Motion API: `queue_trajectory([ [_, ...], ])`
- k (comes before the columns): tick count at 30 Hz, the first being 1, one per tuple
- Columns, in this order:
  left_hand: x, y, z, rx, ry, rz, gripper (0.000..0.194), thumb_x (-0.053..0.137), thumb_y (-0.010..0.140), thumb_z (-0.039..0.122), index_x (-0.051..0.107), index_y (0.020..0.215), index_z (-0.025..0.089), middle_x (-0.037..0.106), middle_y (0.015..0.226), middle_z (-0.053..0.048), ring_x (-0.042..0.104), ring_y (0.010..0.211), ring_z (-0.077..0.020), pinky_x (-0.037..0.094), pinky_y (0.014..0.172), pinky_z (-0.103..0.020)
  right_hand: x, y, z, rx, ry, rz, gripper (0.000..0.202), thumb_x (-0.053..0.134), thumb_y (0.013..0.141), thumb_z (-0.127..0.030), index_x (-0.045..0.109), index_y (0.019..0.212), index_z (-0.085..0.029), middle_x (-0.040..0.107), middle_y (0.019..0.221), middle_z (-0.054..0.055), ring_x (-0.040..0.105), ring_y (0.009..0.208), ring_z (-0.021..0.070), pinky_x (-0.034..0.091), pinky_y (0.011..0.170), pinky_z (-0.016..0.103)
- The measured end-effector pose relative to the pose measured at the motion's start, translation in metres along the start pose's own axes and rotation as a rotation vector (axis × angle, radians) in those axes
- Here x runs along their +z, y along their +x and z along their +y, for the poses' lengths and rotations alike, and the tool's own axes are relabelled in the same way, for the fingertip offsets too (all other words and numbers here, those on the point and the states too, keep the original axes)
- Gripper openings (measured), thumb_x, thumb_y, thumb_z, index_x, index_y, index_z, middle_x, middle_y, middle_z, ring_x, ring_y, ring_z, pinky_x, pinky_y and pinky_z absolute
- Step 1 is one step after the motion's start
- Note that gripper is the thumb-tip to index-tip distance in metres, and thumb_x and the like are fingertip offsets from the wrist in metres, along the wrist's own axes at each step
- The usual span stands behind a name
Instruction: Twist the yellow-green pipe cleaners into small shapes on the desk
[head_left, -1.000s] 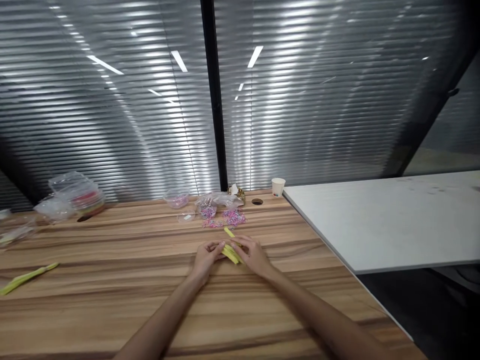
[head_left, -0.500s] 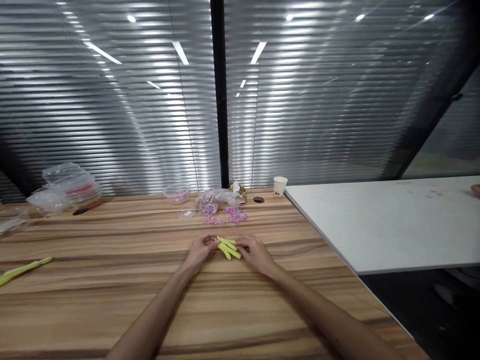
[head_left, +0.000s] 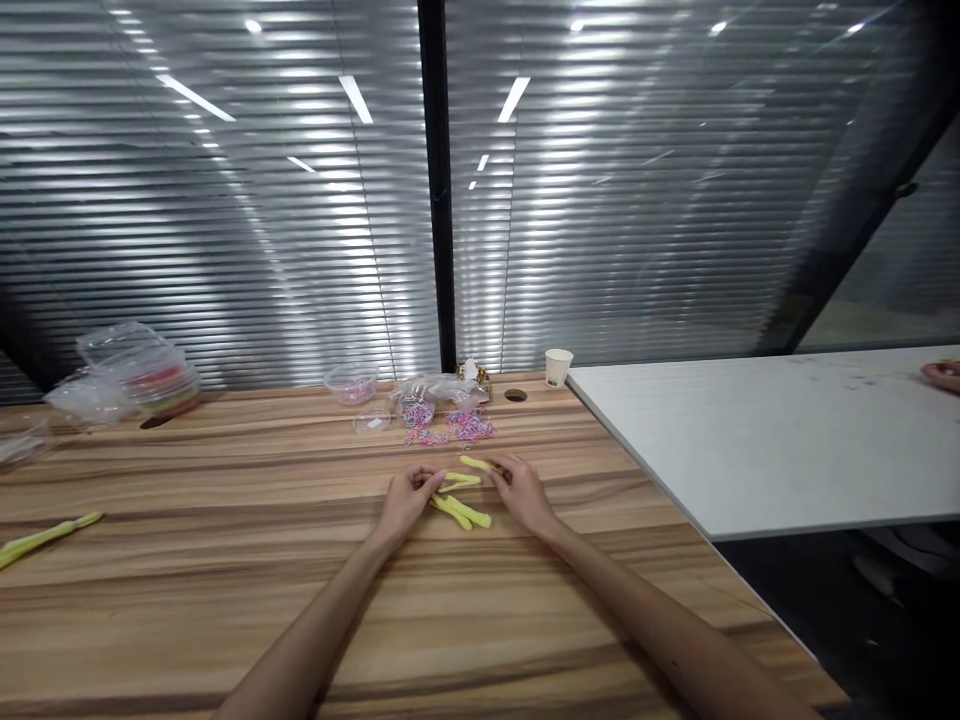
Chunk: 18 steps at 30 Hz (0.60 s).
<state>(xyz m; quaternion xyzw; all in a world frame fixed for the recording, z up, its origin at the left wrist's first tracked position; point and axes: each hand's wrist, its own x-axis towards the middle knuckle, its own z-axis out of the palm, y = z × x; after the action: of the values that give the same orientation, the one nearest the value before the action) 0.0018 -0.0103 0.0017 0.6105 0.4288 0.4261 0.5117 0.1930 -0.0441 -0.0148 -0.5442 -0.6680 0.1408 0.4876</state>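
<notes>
In the middle of the wooden table, my left hand (head_left: 409,500) pinches one end of a small bunch of soft yellow strips (head_left: 466,514). The strips fan out to the right, low over the wood. My right hand (head_left: 523,497) faces it from the right, thumb and fingertips closed on one separate yellow strip (head_left: 475,463). That strip points back toward the bunch, a small gap away from it. Whether the strips are yarn, fabric or clay cannot be told at this size.
Behind my hands lie pink and purple small bits (head_left: 471,426), a clear lid (head_left: 372,421), a clear tub (head_left: 352,384) and plastic bags (head_left: 442,390). A paper cup (head_left: 557,367) stands near a white table (head_left: 780,440). Leftward are another yellow bundle (head_left: 45,538) and stacked colourful containers (head_left: 161,385).
My right hand has moved slightly up and right with one yellow strip, which now stands apart from the others. The remaining strips in my left hand are more spread out.
</notes>
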Motion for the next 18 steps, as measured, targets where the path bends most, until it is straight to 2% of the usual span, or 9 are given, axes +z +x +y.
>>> queue_trajectory([
  [3,0.002,-0.001,-0.001,-0.032,-0.066,0.084,0.036,0.067,0.059,0.043,0.06,0.074,0.011,0.065,0.069,-0.007,0.059,0.064,-0.0176,0.045,0.057,-0.026,0.003,0.002,0.008,0.121,0.152,0.014,0.028,0.045,0.079,-0.023,0.061,0.099,-0.013,0.062,0.085,0.007,0.056,0.074,0.0176,0.043,0.069,0.029],
  [5,0.003,-0.001,-0.001,-0.057,-0.115,0.108,0.038,0.068,0.058,0.043,0.06,0.075,0.011,0.065,0.071,-0.007,0.059,0.064,-0.0169,0.045,0.058,-0.025,0.007,0.003,0.011,0.247,0.314,-0.011,0.034,0.045,0.079,-0.031,0.059,0.102,-0.01,0.059,0.069,0.004,0.053,0.059,0.0152,0.043,0.058,0.027],
  [7,0.004,-0.002,0.001,-0.071,-0.163,0.118,0.037,0.069,0.057,0.042,0.06,0.074,0.01,0.065,0.073,-0.007,0.058,0.063,-0.0151,0.044,0.058,-0.024,0.01,0.002,0.01,0.357,0.514,-0.023,0.041,0.049,0.076,-0.037,0.056,0.106,-0.01,0.056,0.065,0.002,0.051,0.052,0.013,0.043,0.054,0.027],
  [10,0.007,-0.005,0.004,-0.058,-0.237,0.13,0.035,0.07,0.057,0.039,0.06,0.073,0.01,0.064,0.071,-0.006,0.056,0.061,-0.0122,0.041,0.056,-0.021,0.011,0.0,-0.002,0.452,0.779,-0.027,0.049,0.059,0.069,-0.04,0.051,0.11,-0.015,0.058,0.077,0.003,0.057,0.06,0.0137,0.047,0.062,0.029],
  [12,0.012,-0.009,0.006,-0.05,-0.289,0.119,0.032,0.071,0.058,0.036,0.06,0.073,0.01,0.063,0.069,-0.005,0.055,0.062,-0.0113,0.041,0.057,-0.02,0.009,-0.002,-0.012,0.483,0.88,-0.041,0.048,0.065,0.065,-0.04,0.052,0.105,-0.015,0.059,0.087,0.006,0.06,0.072,0.0165,0.047,0.072,0.032],
  [15,0.018,-0.014,0.008,-0.061,-0.365,0.094,0.03,0.073,0.056,0.032,0.06,0.071,0.011,0.063,0.066,-0.003,0.056,0.063,-0.0111,0.043,0.063,-0.021,0.008,-0.004,-0.026,0.466,0.983,-0.082,0.043,0.069,0.062,-0.038,0.055,0.094,-0.014,0.059,0.097,0.009,0.059,0.086,0.0199,0.044,0.083,0.034],
  [18,0.022,-0.017,0.008,-0.062,-0.38,0.065,0.029,0.073,0.056,0.032,0.06,0.071,0.011,0.064,0.068,-0.004,0.058,0.065,-0.0128,0.045,0.068,-0.024,0.009,-0.008,-0.034,0.42,1.034,-0.136,0.04,0.07,0.062,-0.036,0.056,0.091,-0.013,0.06,0.098,0.009,0.057,0.091,0.0206,0.041,0.087,0.035],
])
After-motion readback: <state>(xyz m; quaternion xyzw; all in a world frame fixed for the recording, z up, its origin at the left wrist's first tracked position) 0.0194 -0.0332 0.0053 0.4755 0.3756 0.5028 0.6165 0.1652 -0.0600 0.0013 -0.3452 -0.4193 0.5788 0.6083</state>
